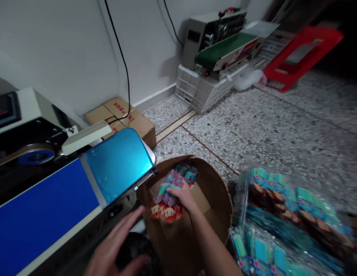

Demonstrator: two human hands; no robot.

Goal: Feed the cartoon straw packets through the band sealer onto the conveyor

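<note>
a: right hand (184, 196) is closed around a bunch of packets (167, 199), held over the open box (221, 191). left hand (118, 245) is spread flat, holding nothing, resting on something dark.

b: so barely started? big pile (288, 226) still sits right of the box.

a: looks like it, most is left.
</note>
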